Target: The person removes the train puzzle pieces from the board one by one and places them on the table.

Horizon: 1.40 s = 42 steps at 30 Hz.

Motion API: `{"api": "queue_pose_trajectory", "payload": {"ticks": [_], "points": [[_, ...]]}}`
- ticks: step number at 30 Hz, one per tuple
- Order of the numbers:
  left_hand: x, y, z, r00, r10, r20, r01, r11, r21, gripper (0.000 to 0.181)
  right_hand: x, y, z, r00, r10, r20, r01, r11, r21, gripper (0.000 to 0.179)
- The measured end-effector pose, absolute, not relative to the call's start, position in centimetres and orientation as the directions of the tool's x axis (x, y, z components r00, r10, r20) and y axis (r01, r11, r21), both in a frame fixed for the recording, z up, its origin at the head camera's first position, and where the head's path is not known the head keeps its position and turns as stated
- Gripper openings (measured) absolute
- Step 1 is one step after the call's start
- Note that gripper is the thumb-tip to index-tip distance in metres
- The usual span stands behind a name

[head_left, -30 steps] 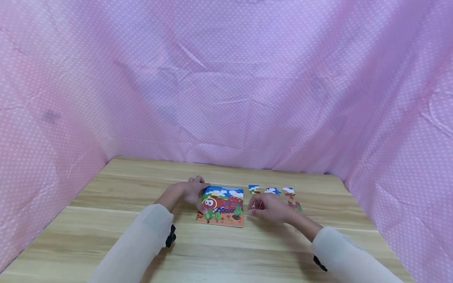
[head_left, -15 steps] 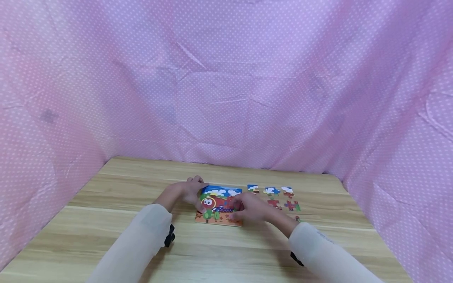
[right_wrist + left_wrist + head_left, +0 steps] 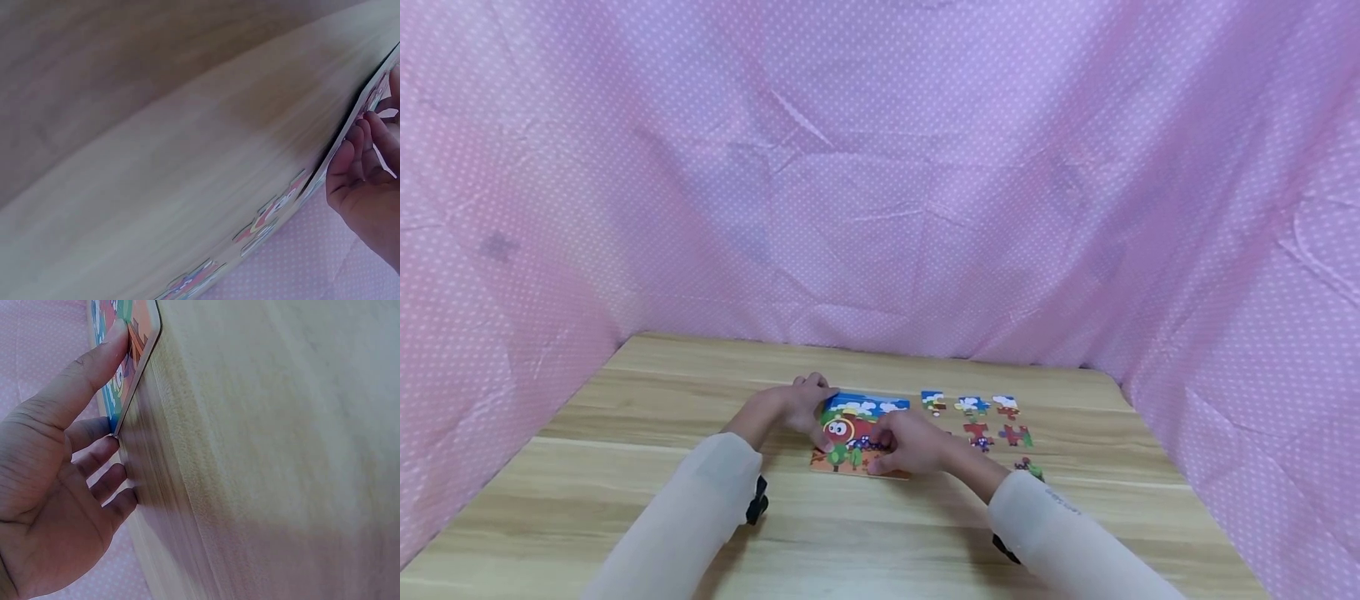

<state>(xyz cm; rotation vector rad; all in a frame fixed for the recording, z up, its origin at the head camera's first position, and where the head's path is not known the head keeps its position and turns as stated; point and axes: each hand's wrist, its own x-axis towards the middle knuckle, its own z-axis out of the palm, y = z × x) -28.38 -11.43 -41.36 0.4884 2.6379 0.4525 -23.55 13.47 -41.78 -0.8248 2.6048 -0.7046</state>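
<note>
A jigsaw puzzle board (image 3: pixel 865 407) with a red cartoon train, blue sky and orange ground lies flat on the table. My left hand (image 3: pixel 801 407) holds its left side; in the left wrist view the thumb (image 3: pixel 103 353) rests on the picture and the index finger reaches the corner. Over the board's right part, my right hand (image 3: pixel 910 442) touches the picture with bent thumb and fingers. Whether a piece is between its fingertips cannot be seen. In the right wrist view, the right hand (image 3: pixel 369 203) partly covers the board's face.
Several loose puzzle pieces (image 3: pixel 979 437) lie in rough rows right of the board, partly behind the right wrist. A piece with an eye (image 3: pixel 272 212) shows in the right wrist view. The wooden table (image 3: pixel 850 542) ends against pink dotted cloth (image 3: pixel 880 208).
My right hand has moved left from beside the loose pieces onto the board's right part, uncovering more pieces. My left hand keeps its place at the board's left side.
</note>
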Motion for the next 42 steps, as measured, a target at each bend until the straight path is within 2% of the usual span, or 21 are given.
{"api": "queue_pose_trajectory", "payload": {"ticks": [11,19,32,39,42], "points": [[-28.5,-11.5,-41.1,-0.851,0.397,-0.345,0.255,0.885,0.390,0.104,-24.1,12.5,-41.2,-0.793,-0.555,-0.250,-0.325,0.733,-0.598,0.028],[-28.4,-11.4,-41.3,-0.851,0.395,-0.346,0.254,0.886,0.388,0.103,-24.0,12.4,-41.4,-0.794,-0.544,-0.272,-0.287,0.730,-0.621,0.028],[-28.4,-11.5,-41.3,-0.855,0.385,-0.346,0.238,0.886,0.398,0.105,-23.5,12.6,-41.5,-0.812,-0.538,-0.226,-0.255,0.676,-0.692,0.031],[-28.2,-11.4,-41.4,-0.855,0.385,-0.348,0.237,0.886,0.398,0.106,-23.2,13.2,-41.7,-0.810,-0.557,-0.183,-0.257,0.617,-0.744,0.017],[-28.2,-11.3,-41.4,-0.857,0.384,-0.343,0.239,0.887,0.394,0.106,-23.4,13.5,-41.6,-0.806,-0.572,-0.154,-0.269,0.585,-0.765,0.017]]}}
